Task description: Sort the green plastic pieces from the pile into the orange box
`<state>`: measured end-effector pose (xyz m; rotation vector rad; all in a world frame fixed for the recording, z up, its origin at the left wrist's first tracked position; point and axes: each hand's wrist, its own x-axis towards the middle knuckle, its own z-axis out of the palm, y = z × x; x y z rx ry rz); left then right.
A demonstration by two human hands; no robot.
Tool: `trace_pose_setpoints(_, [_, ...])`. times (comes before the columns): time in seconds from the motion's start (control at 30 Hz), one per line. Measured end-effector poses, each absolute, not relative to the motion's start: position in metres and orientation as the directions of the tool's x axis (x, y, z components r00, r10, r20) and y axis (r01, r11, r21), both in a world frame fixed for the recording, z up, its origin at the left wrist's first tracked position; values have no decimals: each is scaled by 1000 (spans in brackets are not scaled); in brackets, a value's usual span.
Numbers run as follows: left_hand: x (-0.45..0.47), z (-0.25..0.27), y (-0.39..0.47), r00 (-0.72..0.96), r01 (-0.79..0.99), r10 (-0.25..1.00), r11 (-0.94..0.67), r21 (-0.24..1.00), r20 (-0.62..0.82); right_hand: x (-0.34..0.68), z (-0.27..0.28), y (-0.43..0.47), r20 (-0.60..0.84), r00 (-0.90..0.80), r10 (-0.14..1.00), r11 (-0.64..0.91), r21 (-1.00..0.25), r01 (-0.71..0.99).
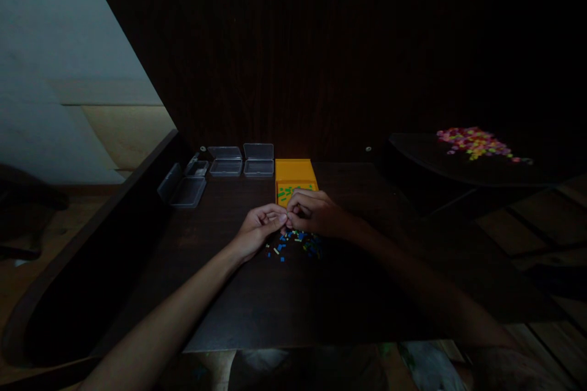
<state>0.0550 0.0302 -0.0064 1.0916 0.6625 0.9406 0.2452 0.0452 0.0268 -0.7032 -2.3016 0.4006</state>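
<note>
My left hand and my right hand meet just in front of a yellow box, fingertips pinched together. Whatever they pinch is too small to make out. The box stands with its lid raised, and several small green pieces lie inside it. My right hand covers part of its front edge. Below the hands, a loose pile of tiny blue, yellow and green pieces is spread on the dark table.
Several clear plastic boxes with raised lids, among them one box beside the yellow one and another, stand at the back left. Pink, red and yellow beads are heaped on a dark surface at the right. A dark panel rises behind.
</note>
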Motion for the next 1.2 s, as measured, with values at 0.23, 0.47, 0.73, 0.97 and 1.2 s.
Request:
trace_pose_setpoints(0.23, [54,-3,32,446,-248,895,128,960,-4,250,25,48,494,-654,573,819,-382,429])
trace_pose_setpoints(0.47, [54,0,33,441,-226,897,110,968,1,252,23,49,482,-681,552,834,-342,434])
trace_pose_setpoints(0.73, [54,-1,34,447,-201,894,120,972,-18,251,24,49,423,-651,630,775,-406,485])
trace_pose_setpoints(0.97, [52,2,34,373,-211,926,142,967,-55,264,30,64,323,-617,717,693,-426,582])
trace_pose_setpoints(1.2, [47,8,39,204,-199,979,51,979,-9,284,22,86,261,-582,770,627,-477,616])
